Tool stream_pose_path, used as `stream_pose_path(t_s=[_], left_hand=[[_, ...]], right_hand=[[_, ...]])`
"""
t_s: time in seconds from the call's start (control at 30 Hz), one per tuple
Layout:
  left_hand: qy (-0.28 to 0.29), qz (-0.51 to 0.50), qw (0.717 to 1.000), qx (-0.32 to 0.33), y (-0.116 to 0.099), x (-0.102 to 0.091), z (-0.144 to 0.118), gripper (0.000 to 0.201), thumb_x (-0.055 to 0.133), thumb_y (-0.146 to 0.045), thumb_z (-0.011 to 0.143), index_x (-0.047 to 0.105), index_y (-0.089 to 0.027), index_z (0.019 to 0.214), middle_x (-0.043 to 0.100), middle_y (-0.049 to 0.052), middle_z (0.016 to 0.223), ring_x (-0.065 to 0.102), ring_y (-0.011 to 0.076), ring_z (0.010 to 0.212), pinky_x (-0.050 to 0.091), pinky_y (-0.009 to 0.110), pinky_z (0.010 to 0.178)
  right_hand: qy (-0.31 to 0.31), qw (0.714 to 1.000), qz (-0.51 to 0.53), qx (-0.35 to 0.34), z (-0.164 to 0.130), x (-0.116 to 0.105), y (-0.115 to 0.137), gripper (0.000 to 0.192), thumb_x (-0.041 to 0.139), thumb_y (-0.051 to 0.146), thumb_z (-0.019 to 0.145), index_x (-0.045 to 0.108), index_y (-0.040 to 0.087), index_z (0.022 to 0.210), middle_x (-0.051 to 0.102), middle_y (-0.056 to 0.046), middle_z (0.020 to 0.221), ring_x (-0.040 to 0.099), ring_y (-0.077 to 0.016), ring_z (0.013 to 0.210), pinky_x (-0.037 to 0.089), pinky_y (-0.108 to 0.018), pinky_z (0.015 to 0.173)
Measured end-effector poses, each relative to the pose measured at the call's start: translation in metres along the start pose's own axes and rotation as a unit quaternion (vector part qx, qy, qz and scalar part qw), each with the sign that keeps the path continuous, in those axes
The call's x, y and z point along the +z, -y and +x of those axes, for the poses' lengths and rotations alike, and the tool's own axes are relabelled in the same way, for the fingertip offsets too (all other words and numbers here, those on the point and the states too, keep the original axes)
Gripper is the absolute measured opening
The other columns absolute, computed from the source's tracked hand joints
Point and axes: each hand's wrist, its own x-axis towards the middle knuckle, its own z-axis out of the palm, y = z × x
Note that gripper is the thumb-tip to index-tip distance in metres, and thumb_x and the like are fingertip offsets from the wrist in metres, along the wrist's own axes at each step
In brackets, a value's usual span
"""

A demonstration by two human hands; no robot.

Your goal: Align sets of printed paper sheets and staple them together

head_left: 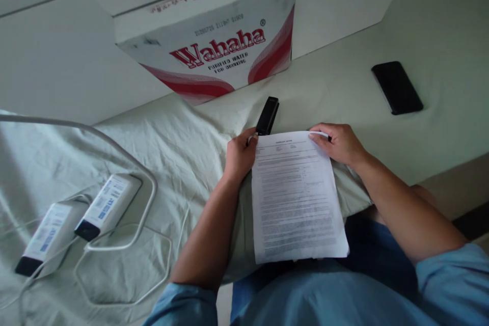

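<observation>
Fingers of our left hand [241,155] pinch the printed paper [296,204] near its top-left corner, those of our right hand [338,143] near its top-right. It reaches past the near edge of the cloth-covered surface [328,86]. The black stapler [268,114] lies by our left hand; a Wahaha box [214,35] stands along the far edge.

A green cloth-covered surface [344,86] bears a box [214,56], black stapler [268,114], phone [397,87], two white blocks [109,204] and cables [110,248].

Dim, cool light; soft shadows across creased cloth [191,137]; paper [296,198] mostly too blurred to read.
</observation>
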Motion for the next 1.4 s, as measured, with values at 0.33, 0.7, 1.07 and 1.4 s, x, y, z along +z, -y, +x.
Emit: stream_pose_path(t_s=[0.33,0.7,1.07,1.4], left_hand=[[0.075,-0.008,0.997,0.015,-0.001,-0.001,-0.006,0.033,0.060,-0.034,0.099,0.086,-0.020,0.113,0.063,0.000,0.067,0.049,0.0148,0.060,0.036,0.028,0.059],[-0.042,-0.008,0.999,-0.019,-0.001,0.008,-0.007,0.020,0.065,-0.031,0.093,0.082,-0.021,0.096,0.061,-0.004,0.062,0.049,0.0125,0.056,0.038,0.028,0.061],[-0.099,0.039,0.994,-0.019,-0.005,0.012,-0.010,0.020,0.062,-0.026,0.092,0.081,-0.022,0.093,0.054,-0.005,0.058,0.050,0.0148,0.058,0.040,0.030,0.066],[-0.099,0.088,0.991,-0.025,-0.011,0.008,-0.010,0.018,0.060,-0.020,0.090,0.078,-0.022,0.089,0.059,-0.002,0.064,0.053,0.0171,0.063,0.040,0.033,0.072]], right_hand=[[-0.022,0.984,0.084,0.153,-0.001,-0.011,-0.003,0.027,0.075,0.042,0.088,0.085,0.020,0.098,0.077,-0.004,0.078,0.062,-0.0173,0.067,0.044,-0.032,0.064],[-0.034,0.988,0.019,0.153,0.002,-0.005,0.000,0.019,0.074,0.036,0.091,0.085,0.021,0.097,0.074,-0.002,0.074,0.061,-0.0177,0.066,0.044,-0.033,0.067],[-0.081,0.992,-0.008,0.093,0.002,0.003,-0.006,0.021,0.068,0.040,0.096,0.081,0.024,0.095,0.077,-0.004,0.077,0.064,-0.0195,0.069,0.047,-0.034,0.069],[-0.015,0.989,-0.103,0.104,0.008,0.005,0.005,0.019,0.064,0.032,0.098,0.081,0.024,0.094,0.077,-0.003,0.078,0.060,-0.0182,0.065,0.038,-0.033,0.067]])
